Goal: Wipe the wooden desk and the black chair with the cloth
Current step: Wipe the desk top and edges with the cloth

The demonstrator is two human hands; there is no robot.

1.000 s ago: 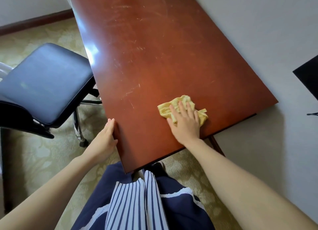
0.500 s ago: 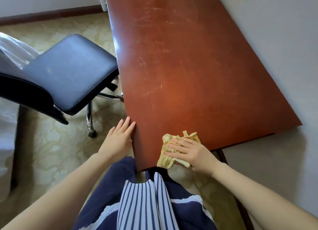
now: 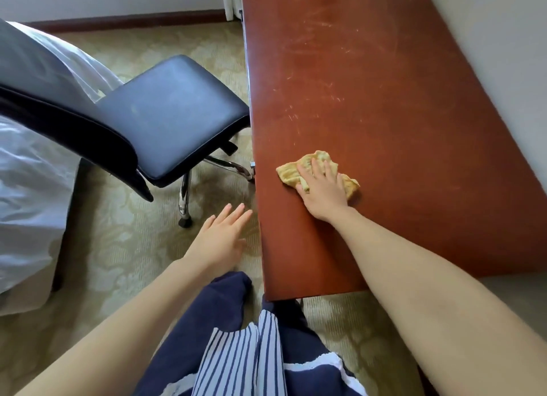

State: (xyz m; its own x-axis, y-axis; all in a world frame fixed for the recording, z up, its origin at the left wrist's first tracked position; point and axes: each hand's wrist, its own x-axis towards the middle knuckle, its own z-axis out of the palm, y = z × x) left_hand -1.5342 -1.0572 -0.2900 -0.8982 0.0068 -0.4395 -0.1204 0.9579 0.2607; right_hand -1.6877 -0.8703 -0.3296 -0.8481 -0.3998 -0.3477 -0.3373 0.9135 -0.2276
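Though apparently clear of the wooden desk, left hand spread; right hand flat on cloth.

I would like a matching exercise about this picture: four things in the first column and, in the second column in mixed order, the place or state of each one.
Column one
1. cloth
2. left hand
3. right hand
4. chair

Column two
A. pressing flat on the cloth
B. standing on the carpet, left of the desk
C. lying on the desk
D. open, holding nothing

Pairs: 1-C, 2-D, 3-A, 4-B
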